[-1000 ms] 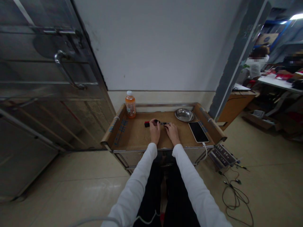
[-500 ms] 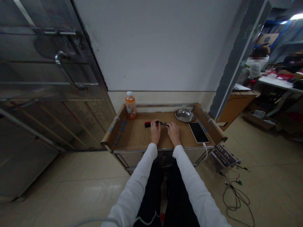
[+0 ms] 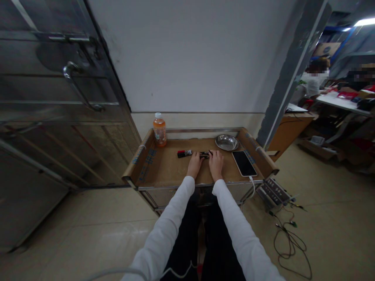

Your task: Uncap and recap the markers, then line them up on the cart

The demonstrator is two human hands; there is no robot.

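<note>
On the cardboard-lined cart top, a red-capped marker (image 3: 182, 151) and a black-capped marker (image 3: 182, 155) lie side by side, just left of my left hand (image 3: 194, 164). Between my two hands are dark, slim marker-like pens (image 3: 204, 155), partly covered by fingers. My left hand's fingers close on their left end. At their right end, my right hand (image 3: 216, 160) pinches with curled fingers. How many pens are there, and which one each hand grips, is hard to make out.
A bottle of orange drink (image 3: 159, 130) stands at the tray's back left. A round metal dish (image 3: 226, 142) sits at back right, with a phone (image 3: 244, 163) and its white cable in front. Raised cardboard sides (image 3: 140, 158) edge the cart. A power strip and cables lie on the floor.
My left hand has shifted right, off the red- and black-capped markers, which now show more fully. My right hand has moved slightly right and closed in on the dark pens.
</note>
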